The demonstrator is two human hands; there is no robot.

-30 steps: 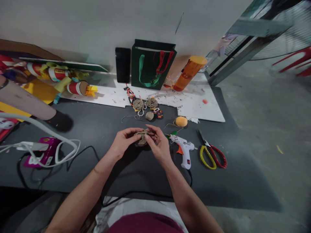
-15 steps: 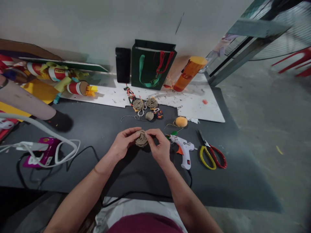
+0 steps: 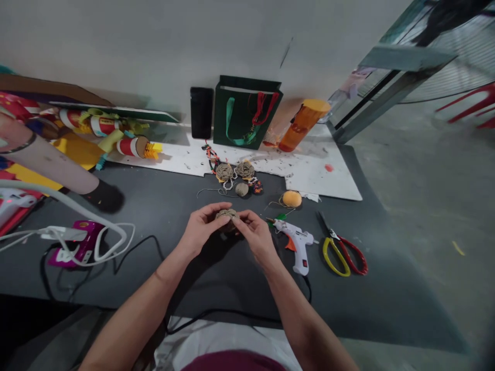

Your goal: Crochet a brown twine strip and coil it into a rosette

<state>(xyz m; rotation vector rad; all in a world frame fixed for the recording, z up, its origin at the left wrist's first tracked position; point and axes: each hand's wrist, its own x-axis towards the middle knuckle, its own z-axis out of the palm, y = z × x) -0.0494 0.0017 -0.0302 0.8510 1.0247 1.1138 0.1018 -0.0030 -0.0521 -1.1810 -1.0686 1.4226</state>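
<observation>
Between my two hands is a brown rosette of coiled cord point(image 3: 226, 213), held above the dark table and tilted so its face shows less. My left hand point(image 3: 203, 226) pinches its left side with thumb and fingers. On its right edge, the fingers of my right hand point(image 3: 253, 230) are closed as well. A white glue gun point(image 3: 297, 242) lies just right of my right hand. Beyond the hands are two similar cord rosettes point(image 3: 224, 171) with beaded strings, and a small ball of brown cord point(image 3: 242, 189).
Scissors with yellow and red handles point(image 3: 342, 253) lie at the right. An orange yarn ball point(image 3: 292, 199) sits behind the glue gun. A green gift bag point(image 3: 247, 113), phone point(image 3: 201, 113) and orange bottle point(image 3: 303, 125) stand by the wall. A purple power strip point(image 3: 79, 245) with cables is left.
The rosette has been tipped in my fingers, from its face showing round to a flatter, edge-on look. Both hands still hold it. The whole view has shifted slightly.
</observation>
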